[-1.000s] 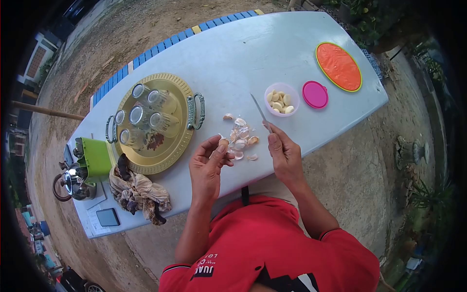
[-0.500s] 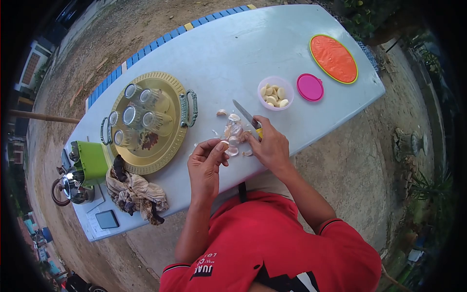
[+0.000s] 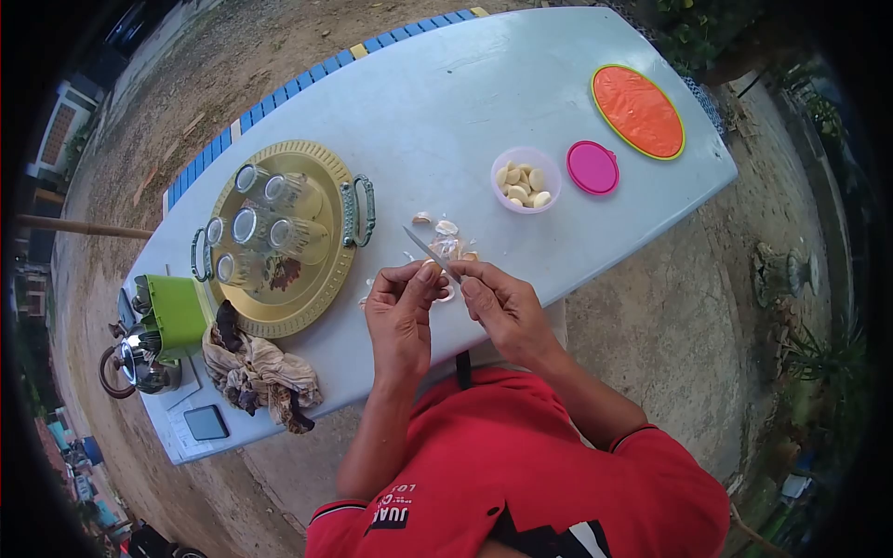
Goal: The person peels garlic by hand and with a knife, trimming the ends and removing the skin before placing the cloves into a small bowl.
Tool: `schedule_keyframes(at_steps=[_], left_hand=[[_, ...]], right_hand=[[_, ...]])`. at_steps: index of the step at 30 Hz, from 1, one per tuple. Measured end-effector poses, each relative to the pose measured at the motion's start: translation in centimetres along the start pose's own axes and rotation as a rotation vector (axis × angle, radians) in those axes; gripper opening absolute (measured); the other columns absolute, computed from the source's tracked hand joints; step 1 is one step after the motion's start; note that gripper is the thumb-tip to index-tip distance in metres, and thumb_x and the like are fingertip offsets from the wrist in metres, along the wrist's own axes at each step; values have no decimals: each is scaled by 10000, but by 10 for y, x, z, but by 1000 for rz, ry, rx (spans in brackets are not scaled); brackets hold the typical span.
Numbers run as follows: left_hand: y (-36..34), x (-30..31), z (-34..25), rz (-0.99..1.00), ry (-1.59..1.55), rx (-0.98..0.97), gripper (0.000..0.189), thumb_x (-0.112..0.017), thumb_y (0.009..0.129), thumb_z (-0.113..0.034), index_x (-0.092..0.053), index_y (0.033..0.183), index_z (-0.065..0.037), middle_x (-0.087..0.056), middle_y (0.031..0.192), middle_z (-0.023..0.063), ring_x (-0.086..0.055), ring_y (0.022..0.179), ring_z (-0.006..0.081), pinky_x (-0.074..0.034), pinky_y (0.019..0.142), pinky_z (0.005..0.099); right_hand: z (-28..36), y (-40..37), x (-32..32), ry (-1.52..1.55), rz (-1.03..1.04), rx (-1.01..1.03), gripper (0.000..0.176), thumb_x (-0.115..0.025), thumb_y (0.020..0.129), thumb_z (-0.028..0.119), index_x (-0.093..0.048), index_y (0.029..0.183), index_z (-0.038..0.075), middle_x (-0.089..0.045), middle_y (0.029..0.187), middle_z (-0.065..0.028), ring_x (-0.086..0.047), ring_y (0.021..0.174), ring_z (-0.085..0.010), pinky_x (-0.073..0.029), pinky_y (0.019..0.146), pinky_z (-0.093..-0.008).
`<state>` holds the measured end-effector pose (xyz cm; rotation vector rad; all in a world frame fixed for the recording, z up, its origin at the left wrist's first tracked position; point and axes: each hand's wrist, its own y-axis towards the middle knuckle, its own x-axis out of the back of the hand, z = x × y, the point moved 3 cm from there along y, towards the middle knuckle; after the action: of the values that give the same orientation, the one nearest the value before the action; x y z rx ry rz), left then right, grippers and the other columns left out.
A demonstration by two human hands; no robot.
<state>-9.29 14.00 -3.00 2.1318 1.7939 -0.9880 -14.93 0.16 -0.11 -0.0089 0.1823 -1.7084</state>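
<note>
Near the table's front edge, my left hand [image 3: 402,312] pinches a garlic clove [image 3: 431,266] between thumb and fingers. My right hand [image 3: 502,312] is closed round a knife [image 3: 430,246], whose blade points up and left and lies at the clove. The knife's handle is hidden by my fingers. Just beyond both hands, garlic skins and a few unpeeled cloves [image 3: 446,229] are scattered on the table. A pink bowl [image 3: 499,193] with several peeled cloves [image 3: 525,183] stands farther back to the right.
Left on the white table [image 3: 419,102] is a gold tray [image 3: 321,279] with several upturned glasses [image 3: 249,223]. Near it are a green container [image 3: 179,316], a kettle [image 3: 144,358], a cloth [image 3: 265,367] and a phone [image 3: 206,422]. A pink lid [image 3: 593,167] and an orange lid [image 3: 638,112] lie right.
My right hand has moved left and slightly down, bringing the knife from beside the skins to the clove. My left hand still holds the clove, nearly in the same place.
</note>
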Motion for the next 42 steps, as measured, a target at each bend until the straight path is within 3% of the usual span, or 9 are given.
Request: schedule_keyframes(at_steps=[4, 6, 8, 15, 21, 23, 32, 42], left_hand=[[0, 2, 3, -31, -96, -78, 118, -659, 920, -11, -590, 1014, 9, -673, 962, 111, -653, 814, 161, -546, 752, 286], [-2, 0, 2, -43, -118, -100, 128, -653, 925, -12, -594, 1036, 15, -668, 969, 103, -643, 819, 152, -542, 760, 281], [-4, -1, 2, -40, -75, -88, 153, -621, 946, -25, -596, 1093, 10, -657, 1061, 81, -655, 948, 148, -535, 854, 277], [-1, 6, 7, -1, 3, -109, 181, -612, 950, -16, -602, 1127, 17, -659, 1065, 86, -652, 954, 142, -537, 851, 281], [2, 8, 5, 34, 73, -143, 139, -614, 942, 2, -634, 1078, 23, -686, 1004, 90, -659, 895, 145, -540, 820, 286], [3, 8, 2, 19, 63, -136, 155, -662, 912, 6, -651, 1058, 56, -701, 932, 111, -649, 793, 151, -525, 730, 273], [7, 19, -1, 123, 30, 32, 136, -674, 909, -19, -668, 1028, 47, -706, 909, 106, -632, 762, 151, -495, 680, 286], [7, 12, -2, 76, 149, -103, 134, -702, 888, -6, -698, 1013, 42, -714, 893, 107, -641, 753, 140, -503, 651, 285]], right_hand=[[-5, 2, -10, -13, -10, 20, 409, -589, 993, 172, -533, 1353, -13, -547, 764, 12, -447, 683, -45, -388, 598, -222], [-8, 5, -13, -10, 0, 27, 402, -590, 990, 163, -536, 1347, -13, -557, 772, 11, -451, 680, -44, -391, 595, -220], [-7, 7, -13, -10, 11, 33, 395, -591, 987, 154, -538, 1341, -12, -567, 781, 10, -456, 676, -44, -394, 592, -218], [-3, 9, -13, 134, 63, -7, 363, -592, 985, 146, -550, 1316, 4, -587, 826, -6, -492, 711, -53, -417, 625, -222], [-6, 12, -8, 142, 89, -42, 355, -603, 981, 151, -557, 1300, 2, -603, 841, -18, -496, 707, -60, -430, 635, -226], [-9, 12, -8, 171, 99, -76, 346, -609, 978, 152, -563, 1286, 0, -605, 841, -20, -499, 704, -61, -433, 635, -229], [-16, 15, -7, 400, 186, -123, 256, -624, 973, 160, -574, 1187, 30, -590, 770, -15, -457, 616, -31, -334, 484, -199], [-15, 17, -10, 474, 153, -191, 205, -602, 989, 179, -557, 1153, 63, -513, 659, 11, -351, 476, -18, -249, 406, -197]])
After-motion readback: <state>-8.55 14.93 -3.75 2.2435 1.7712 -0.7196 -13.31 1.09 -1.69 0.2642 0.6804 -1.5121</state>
